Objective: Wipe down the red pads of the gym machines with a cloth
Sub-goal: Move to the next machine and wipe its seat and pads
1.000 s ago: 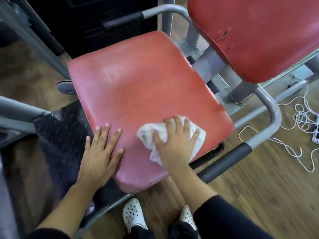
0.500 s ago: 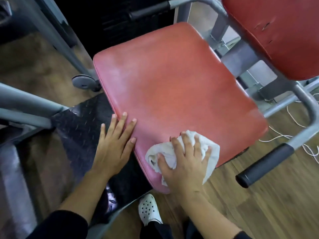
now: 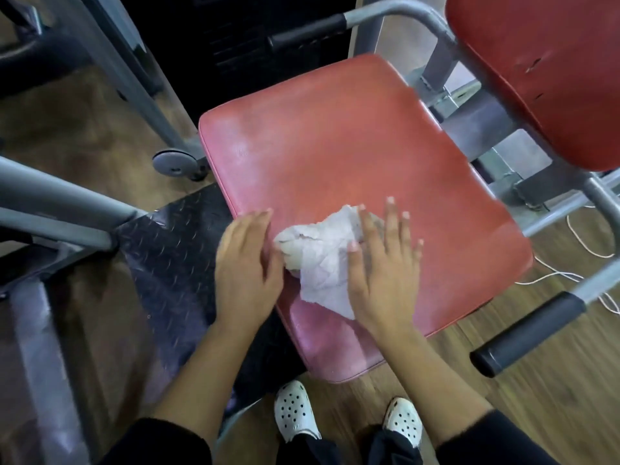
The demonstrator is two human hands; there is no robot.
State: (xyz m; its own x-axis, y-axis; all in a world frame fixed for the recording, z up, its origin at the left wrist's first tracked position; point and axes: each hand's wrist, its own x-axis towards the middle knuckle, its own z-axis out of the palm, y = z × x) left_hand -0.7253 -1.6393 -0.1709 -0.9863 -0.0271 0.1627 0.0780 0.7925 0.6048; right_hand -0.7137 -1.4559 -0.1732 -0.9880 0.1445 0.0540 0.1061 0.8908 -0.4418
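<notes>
Head view, straight down, and the frame (image 3: 422,15) is seen curving round two red pads. Biggest in shot is the seat pad (image 3: 352,156), laid flat and low, so it can be reached from above by a person bent over its near corner. Behind it, at the upper right, the back pad (image 3: 543,68) is carried higher on the frame, with small nicks in its cover. No cloth is near it, so it is judged not yet in hand.

The left hand (image 3: 246,266) is laid flat at the seat pad's left edge, just beside the cloth, with its fingers held together as far as the blur allows. It is probably placed there as a brace for the lean, though whether the cloth is touched cannot be told.

The right hand (image 3: 382,273) is pressed palm-down on the cloth (image 3: 322,263), which is bunched on the near-left part of the seat pad. Its fingers (image 3: 392,226) are spread wide and straight, with the thumb on the fabric and nothing pinched. The broad press is judged to be chosen so the cloth is dragged flat, not rolled.

A pale film is seen toward the far-left corner, so that patch is likely due next.
</notes>
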